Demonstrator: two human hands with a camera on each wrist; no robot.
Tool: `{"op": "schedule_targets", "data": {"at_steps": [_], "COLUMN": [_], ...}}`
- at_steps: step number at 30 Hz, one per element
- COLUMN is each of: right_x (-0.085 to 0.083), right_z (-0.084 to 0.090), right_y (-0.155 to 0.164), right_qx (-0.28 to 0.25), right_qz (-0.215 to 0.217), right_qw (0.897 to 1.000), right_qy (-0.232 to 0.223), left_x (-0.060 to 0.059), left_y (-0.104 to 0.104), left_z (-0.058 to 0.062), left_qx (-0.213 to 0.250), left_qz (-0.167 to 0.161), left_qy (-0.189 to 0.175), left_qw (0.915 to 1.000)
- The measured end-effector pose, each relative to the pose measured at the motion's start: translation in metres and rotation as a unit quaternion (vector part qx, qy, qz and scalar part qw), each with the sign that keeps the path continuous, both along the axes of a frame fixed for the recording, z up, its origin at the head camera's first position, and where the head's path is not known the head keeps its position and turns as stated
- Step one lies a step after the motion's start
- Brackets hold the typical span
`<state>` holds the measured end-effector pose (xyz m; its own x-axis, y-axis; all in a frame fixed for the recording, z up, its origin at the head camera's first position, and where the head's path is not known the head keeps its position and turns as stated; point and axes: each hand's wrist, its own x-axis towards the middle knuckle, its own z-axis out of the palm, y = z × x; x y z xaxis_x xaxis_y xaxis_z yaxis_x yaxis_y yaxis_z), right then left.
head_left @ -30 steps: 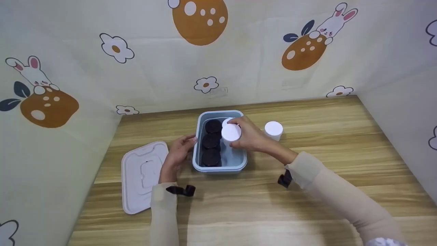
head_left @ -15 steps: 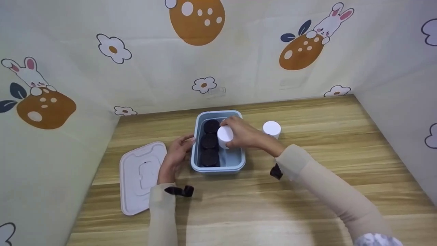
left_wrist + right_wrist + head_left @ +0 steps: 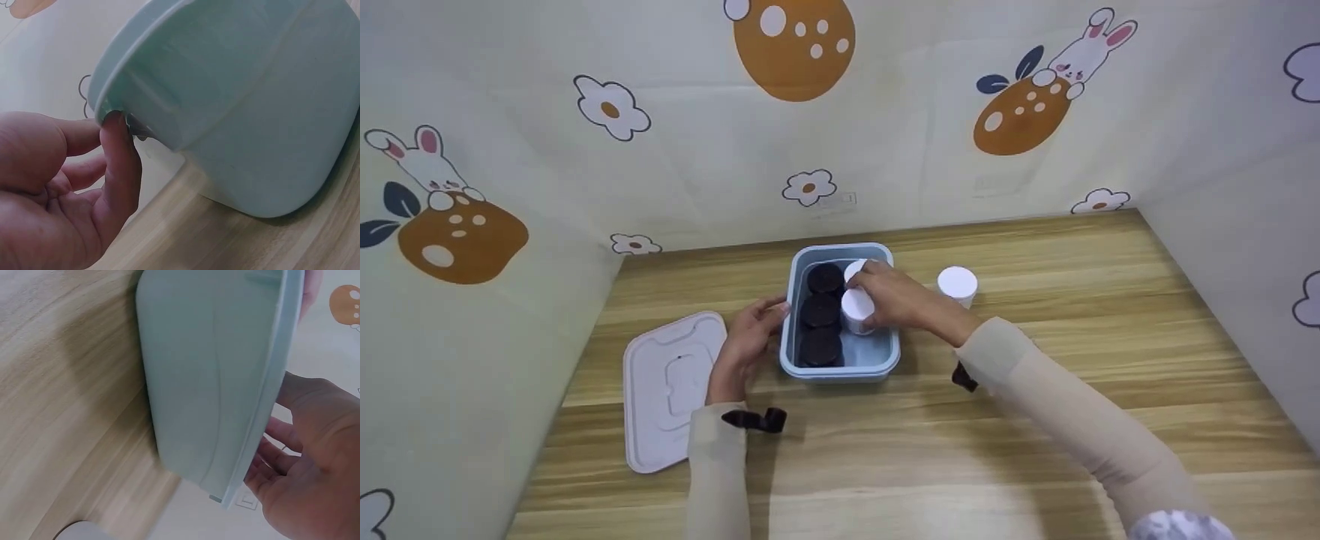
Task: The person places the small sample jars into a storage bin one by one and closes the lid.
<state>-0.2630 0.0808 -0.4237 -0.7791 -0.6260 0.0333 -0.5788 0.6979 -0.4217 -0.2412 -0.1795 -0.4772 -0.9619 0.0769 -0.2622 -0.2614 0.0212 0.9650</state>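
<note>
A pale blue container (image 3: 889, 352) stands mid-table, holding three black-lidded jars (image 3: 819, 310) in its left column. My right hand (image 3: 873, 298) reaches in from the right and grips a white jar (image 3: 856, 306), held low inside the right column. Just behind it stands a second white jar (image 3: 855, 268). My left hand (image 3: 769, 315) rests against the container's left wall with relaxed fingers. In the left wrist view its thumb (image 3: 121, 163) touches under the container's rim (image 3: 169, 34). In the right wrist view the container's wall (image 3: 208, 382) hides the right hand's (image 3: 309, 455) fingertips and the jar.
A third white jar (image 3: 958, 285) stands on the wooden table (image 3: 1035, 420), right of the container. The container's pale lid (image 3: 671, 386) lies flat at the left. Patterned walls close in the table on three sides.
My right hand has lowered the white jar from above the rim down into the container's right column. The left hand has stayed on the container's left side.
</note>
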Motion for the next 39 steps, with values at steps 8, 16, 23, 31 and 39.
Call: {"op": "schedule_targets", "data": {"at_steps": [8, 16, 23, 31, 39], "right_x": [0.0, 0.003, 0.011, 0.024, 0.037], "right_z": [-0.005, -0.002, 0.006, 0.009, 0.002], "right_y": [0.002, 0.01, 0.025, 0.051, 0.078], "right_qx": [0.025, -0.029, -0.125, -0.268, -0.307], "right_qz": [0.02, 0.028, 0.009, -0.051, -0.098], "right_qw": [0.999, 0.999, 0.991, 0.96, 0.942], "right_qy": [0.04, 0.024, 0.051, 0.063, 0.097], "left_x": [0.0, 0.0, 0.001, 0.0, -0.001], "left_y": [0.001, 0.001, 0.001, 0.002, 0.001], "left_z": [0.0, 0.0, 0.0, 0.0, -0.001], "left_qx": [0.004, 0.007, 0.014, 0.007, -0.001], "left_qz": [-0.006, -0.005, -0.005, -0.01, 0.0], "left_qy": [0.003, -0.007, -0.004, -0.006, -0.004], "left_qw": [1.0, 0.9999, 0.9999, 0.9999, 1.0]}}
